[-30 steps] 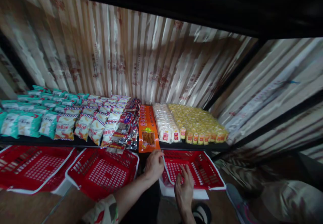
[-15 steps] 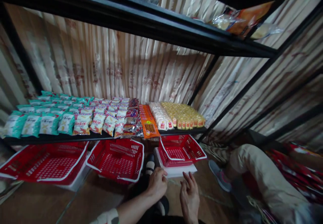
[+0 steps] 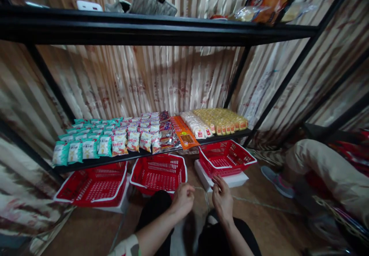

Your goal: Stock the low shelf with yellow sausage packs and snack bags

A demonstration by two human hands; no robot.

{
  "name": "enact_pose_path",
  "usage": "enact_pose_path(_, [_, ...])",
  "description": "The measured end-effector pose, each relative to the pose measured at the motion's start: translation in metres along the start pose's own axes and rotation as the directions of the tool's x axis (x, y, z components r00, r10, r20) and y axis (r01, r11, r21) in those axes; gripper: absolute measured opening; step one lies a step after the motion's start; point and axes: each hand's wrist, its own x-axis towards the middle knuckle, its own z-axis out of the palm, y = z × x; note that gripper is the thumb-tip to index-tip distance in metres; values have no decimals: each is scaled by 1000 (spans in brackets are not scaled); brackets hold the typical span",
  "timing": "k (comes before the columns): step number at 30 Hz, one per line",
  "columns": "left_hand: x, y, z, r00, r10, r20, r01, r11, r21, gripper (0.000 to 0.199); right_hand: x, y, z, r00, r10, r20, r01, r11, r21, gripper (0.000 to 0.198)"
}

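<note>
My left hand (image 3: 183, 201) hovers over my knees in front of the middle red basket (image 3: 158, 179). Its fingers are curled in, and nothing shows in them. To its right, my right hand (image 3: 222, 199) is raised with fingers extended and slightly bent, holding nothing. It is nearest to the right red basket (image 3: 227, 158), which rests on a white box (image 3: 238, 182). The hands are apart from each other and from the baskets. A third red basket (image 3: 95, 188) stands at the left. All three have white rims or handles, and no goods show inside them.
Above the baskets, a low black shelf holds teal snack bags (image 3: 90, 148), white-and-red bags (image 3: 133, 140), an orange packet (image 3: 184, 133), white packs (image 3: 197, 125) and yellow packs (image 3: 221, 119). A higher shelf beam (image 3: 144, 27) crosses above. Another person's leg (image 3: 314, 163) is at the right.
The view has shifted, so the shelf goods and baskets appear farther right and more of the upper shelf shows. My knees have come into view. Both hands remain without any visible object.
</note>
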Motion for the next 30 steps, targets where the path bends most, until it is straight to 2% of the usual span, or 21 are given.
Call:
enact_pose_path(4, [1, -16, -33, 995, 14, -97, -15, 1000, -14, 26, 12, -19, 35, 992, -26, 125, 16, 997, 79, 38])
enact_pose_path(8, [7, -35, -74, 988, -37, -147, 29, 998, -57, 25, 22, -48, 82, 958, 8, 285, -47, 990, 132, 41])
enact_pose_path(10, [12, -46, -94, 985, -75, -158, 65, 996, -66, 25, 25, -66, 106, 945, 11, 328, -50, 992, 112, 41])
enact_pose_path(14, [23, -68, -126, 970, -141, -196, 131, 989, -67, 25, 32, -99, 144, 928, 57, 367, -55, 998, -17, 39])
enact_pose_path(18, [34, -87, -152, 961, -184, -208, 159, 978, -134, 26, 37, -119, 161, 945, 71, 318, -20, 987, -160, 40])
enact_pose_path(21, [45, -96, -171, 955, -169, -245, 141, 982, -126, 25, 38, -129, 169, 964, -43, 261, 114, 958, -264, 40])
enact_pose_path(23, [56, -99, -179, 946, -127, -297, 108, 991, -79, 27, 37, -136, 178, 928, -199, 315, 269, 943, -195, 38])
enact_pose_path(26, [77, -103, -181, 907, -24, -420, 41, 999, 32, 29, 34, -148, 202, 788, -415, 455, 459, 888, 17, 37])
enact_pose_path(28, [92, -106, -176, 864, 60, -501, -4, 994, 111, 32, 34, -156, 222, 734, -461, 499, 497, 865, 67, 38])
enact_pose_path(30, [106, -110, -168, 823, 114, -557, -27, 986, 162, 36, 38, -163, 242, 737, -421, 529, 487, 873, 18, 41])
